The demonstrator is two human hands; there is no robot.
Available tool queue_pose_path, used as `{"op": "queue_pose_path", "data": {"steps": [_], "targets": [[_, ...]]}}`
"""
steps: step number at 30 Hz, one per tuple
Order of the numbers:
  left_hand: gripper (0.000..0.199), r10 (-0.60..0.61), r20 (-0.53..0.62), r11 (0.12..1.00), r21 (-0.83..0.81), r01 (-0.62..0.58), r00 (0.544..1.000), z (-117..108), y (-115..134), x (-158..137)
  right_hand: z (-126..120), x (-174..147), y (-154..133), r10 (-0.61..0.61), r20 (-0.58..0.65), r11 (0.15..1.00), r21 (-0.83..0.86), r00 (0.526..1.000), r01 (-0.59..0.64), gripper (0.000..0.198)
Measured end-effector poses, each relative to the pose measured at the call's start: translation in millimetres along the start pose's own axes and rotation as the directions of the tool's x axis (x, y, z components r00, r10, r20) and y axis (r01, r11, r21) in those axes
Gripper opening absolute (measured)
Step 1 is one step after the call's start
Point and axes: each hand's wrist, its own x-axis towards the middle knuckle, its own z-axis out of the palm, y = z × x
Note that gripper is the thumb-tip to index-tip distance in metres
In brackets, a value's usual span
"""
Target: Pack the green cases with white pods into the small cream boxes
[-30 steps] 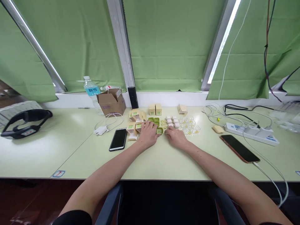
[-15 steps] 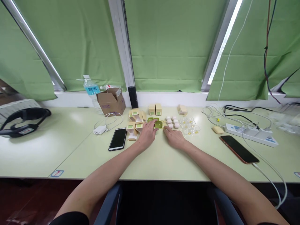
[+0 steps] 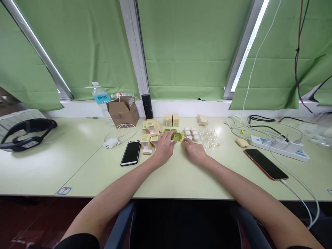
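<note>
My left hand (image 3: 165, 147) grips the left side of a small green dish-like container (image 3: 177, 137) above the table's middle. Close to the container's right edge, my right hand (image 3: 194, 151) has its fingers pressed together; what they pinch is too small to make out. A yellowish patterned piece (image 3: 182, 135) shows between the container and the right fingers. Several small pinkish-white blocks (image 3: 190, 133) lie just beyond the right hand. Clear cups (image 3: 210, 139) with yellow bits stand right of these. More green containers (image 3: 169, 130) are partly hidden behind the left hand.
Small cream boxes, some with open flaps (image 3: 150, 128), stand on the left; two closed boxes (image 3: 172, 120) stand behind. A phone (image 3: 130, 153), a charger (image 3: 111, 143) and a brown carton (image 3: 123, 112) are at left. Another phone (image 3: 266, 164) and a power strip (image 3: 278, 148) are at right.
The green container has shifted slightly to the right and looks more tilted. My right hand has moved a little with it; both hands stay close together.
</note>
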Motion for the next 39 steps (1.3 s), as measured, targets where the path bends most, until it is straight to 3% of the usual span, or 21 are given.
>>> {"op": "queue_pose_path", "data": {"steps": [5, 12, 16, 20, 25, 28, 32, 36, 39], "targets": [[0.042, -0.071, -0.015, 0.995, -0.079, 0.069, 0.997, 1, -2, 2, 3, -1, 6, 0.041, -0.188, 0.984, 0.177, 0.981, -0.007, 0.041], [0.043, -0.102, -0.016, 0.958, -0.273, 0.094, 0.995, 4, -5, 4, 15, 2, 11, 0.042, -0.445, 0.879, 0.443, 0.895, 0.179, 0.027], [0.044, -0.129, 0.010, 0.913, -0.389, 0.123, 0.992, 11, -9, 3, 12, 1, 9, 0.133, -0.500, 0.791, 0.574, 0.856, 0.212, 0.020], [0.045, -0.160, 0.051, 0.813, -0.560, 0.160, 0.986, 19, -13, 4, 4, -2, 8, 0.253, -0.562, 0.727, 0.647, 0.788, 0.228, 0.018], [0.046, -0.159, 0.129, 0.711, -0.673, 0.204, 0.979, 21, -13, 4, -2, -4, 8, 0.337, -0.559, 0.675, 0.704, 0.757, 0.219, 0.018], [0.046, -0.152, 0.138, 0.717, -0.666, 0.205, 0.979, 19, -13, 3, -3, -5, 8, 0.350, -0.582, 0.658, 0.710, 0.734, 0.249, 0.022], [0.042, -0.135, 0.133, 0.758, -0.624, 0.189, 0.982, 16, -12, 3, -6, -6, 6, 0.332, -0.586, 0.655, 0.707, 0.740, 0.266, 0.029], [0.039, -0.089, 0.133, 0.786, -0.599, 0.151, 0.987, 14, -10, 3, -8, -9, 3, 0.286, -0.611, 0.701, 0.659, 0.738, 0.274, 0.025], [0.041, -0.078, 0.154, 0.748, -0.644, 0.160, 0.985, 13, -7, 2, -6, -10, 2, 0.249, -0.633, 0.704, 0.638, 0.733, 0.312, 0.019]]}}
